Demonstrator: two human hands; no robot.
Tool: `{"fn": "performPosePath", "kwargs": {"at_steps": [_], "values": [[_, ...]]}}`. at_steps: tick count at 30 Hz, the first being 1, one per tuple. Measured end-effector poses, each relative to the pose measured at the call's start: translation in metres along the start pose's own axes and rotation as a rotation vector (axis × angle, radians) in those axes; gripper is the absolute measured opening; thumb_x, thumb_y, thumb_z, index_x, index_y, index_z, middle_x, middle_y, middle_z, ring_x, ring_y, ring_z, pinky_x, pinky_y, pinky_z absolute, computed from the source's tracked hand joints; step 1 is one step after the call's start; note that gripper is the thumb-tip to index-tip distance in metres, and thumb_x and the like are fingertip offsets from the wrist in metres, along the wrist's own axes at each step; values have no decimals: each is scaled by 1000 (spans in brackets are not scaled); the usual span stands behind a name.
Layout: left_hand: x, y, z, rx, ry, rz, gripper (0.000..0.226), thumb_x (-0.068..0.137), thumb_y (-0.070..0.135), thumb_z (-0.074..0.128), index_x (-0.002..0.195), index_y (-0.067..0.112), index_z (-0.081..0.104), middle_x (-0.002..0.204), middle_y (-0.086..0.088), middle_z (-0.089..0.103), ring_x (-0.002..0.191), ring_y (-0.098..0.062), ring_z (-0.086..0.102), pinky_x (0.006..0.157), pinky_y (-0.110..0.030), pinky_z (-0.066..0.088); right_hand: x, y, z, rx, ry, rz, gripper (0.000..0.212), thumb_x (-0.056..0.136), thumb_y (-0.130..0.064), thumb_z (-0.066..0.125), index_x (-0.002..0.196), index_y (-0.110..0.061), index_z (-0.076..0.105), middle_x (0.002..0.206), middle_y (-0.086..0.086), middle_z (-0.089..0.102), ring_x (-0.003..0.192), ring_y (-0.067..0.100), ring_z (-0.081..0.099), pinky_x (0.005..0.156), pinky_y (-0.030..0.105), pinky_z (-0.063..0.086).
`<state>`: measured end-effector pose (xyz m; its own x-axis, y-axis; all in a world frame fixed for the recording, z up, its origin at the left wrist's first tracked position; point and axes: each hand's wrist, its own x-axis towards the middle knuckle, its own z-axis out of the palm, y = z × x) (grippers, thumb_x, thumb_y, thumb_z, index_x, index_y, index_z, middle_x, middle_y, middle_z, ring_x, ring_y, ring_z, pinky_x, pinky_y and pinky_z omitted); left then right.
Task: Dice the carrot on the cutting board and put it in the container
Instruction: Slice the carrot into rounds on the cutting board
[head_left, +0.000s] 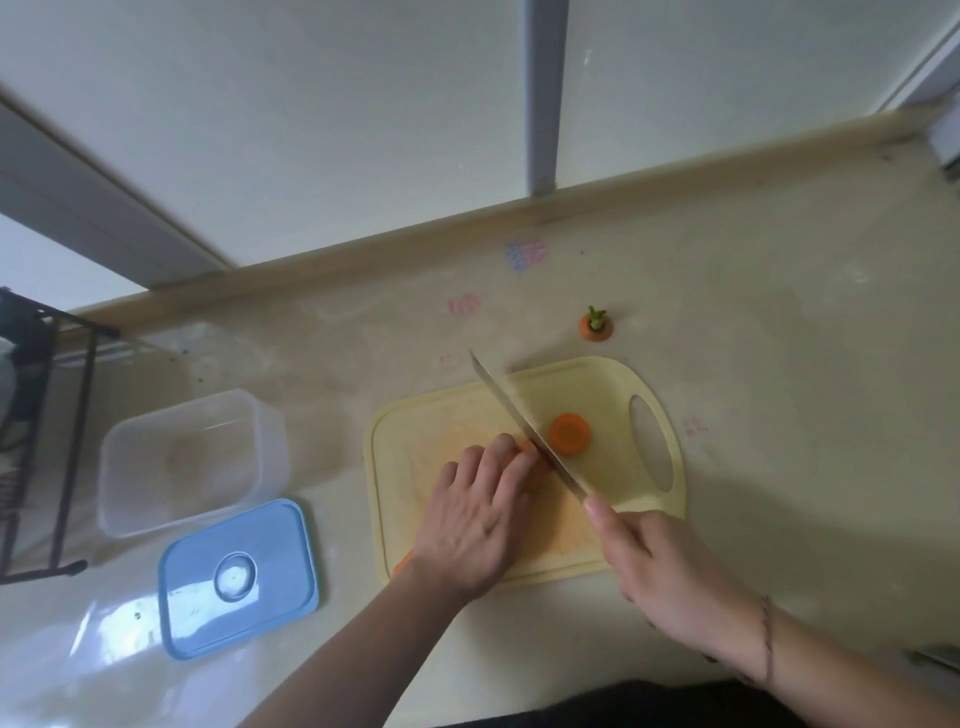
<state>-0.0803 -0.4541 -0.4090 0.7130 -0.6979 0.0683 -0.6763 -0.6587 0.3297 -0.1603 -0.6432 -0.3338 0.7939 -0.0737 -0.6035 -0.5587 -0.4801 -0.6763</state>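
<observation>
A pale yellow cutting board (613, 387) lies on the counter. My left hand (475, 519) holds the carrot (540, 470) down on it; most of the carrot is hidden under my fingers, and its thin end (402, 562) pokes out by my wrist. My right hand (670, 577) grips the knife handle, index finger along the spine. The knife blade (524, 426) rests against the carrot's cut end, right beside my left fingertips. One cut carrot round (570, 434) lies just right of the blade. The clear plastic container (189, 462) stands open to the left of the board.
The container's blue lid (236, 579) lies on the counter in front of it. The cut-off carrot top (596, 326) with green stub sits behind the board. A black wire rack (36, 441) stands at the far left. A raised ledge and window run along the back.
</observation>
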Motion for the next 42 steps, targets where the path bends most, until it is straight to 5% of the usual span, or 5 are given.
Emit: {"fn": "performPosePath", "kwargs": {"at_steps": [8, 22, 28, 35, 42], "values": [[-1, -1, 6, 19, 0, 0, 37, 98, 23, 43, 134, 16, 41, 137, -6, 41, 98, -32, 57, 75, -41, 53, -37, 6, -12, -64, -2, 35, 87, 70, -91, 14, 60, -9, 38, 50, 1, 40, 46, 7, 36, 52, 26, 34], [-1, -1, 2, 5, -48, 35, 41, 96, 20, 40, 136, 15, 40, 139, -6, 40, 98, -29, 57, 76, -40, 52, 13, -10, 12, -49, 26, 8, 63, 79, -71, 16, 52, -18, 39, 43, -2, 40, 46, 10, 39, 53, 23, 33], [1, -4, 3, -65, 29, -4, 32, 97, 26, 43, 126, 13, 43, 128, -7, 41, 94, -31, 55, 75, -42, 54, 3, -11, 8, 32, 43, 24, 70, 77, -77, 17, 54, -16, 40, 42, -1, 40, 45, 9, 37, 60, 37, 40], [-1, -6, 8, -45, 21, 11, 34, 99, 25, 43, 130, 13, 43, 131, -8, 44, 97, -32, 57, 76, -43, 54, -36, -5, -5, -23, 19, 75, 98, 60, -99, 10, 61, -6, 41, 50, 4, 43, 46, 7, 39, 53, 25, 36], [0, -6, 8, -35, 28, 13, 36, 97, 23, 45, 131, 11, 42, 133, -8, 42, 97, -32, 57, 75, -41, 54, -51, -24, -12, -76, 24, 163, 75, 73, -74, 22, 64, -3, 44, 55, 10, 46, 50, 9, 43, 64, 28, 42]]}}
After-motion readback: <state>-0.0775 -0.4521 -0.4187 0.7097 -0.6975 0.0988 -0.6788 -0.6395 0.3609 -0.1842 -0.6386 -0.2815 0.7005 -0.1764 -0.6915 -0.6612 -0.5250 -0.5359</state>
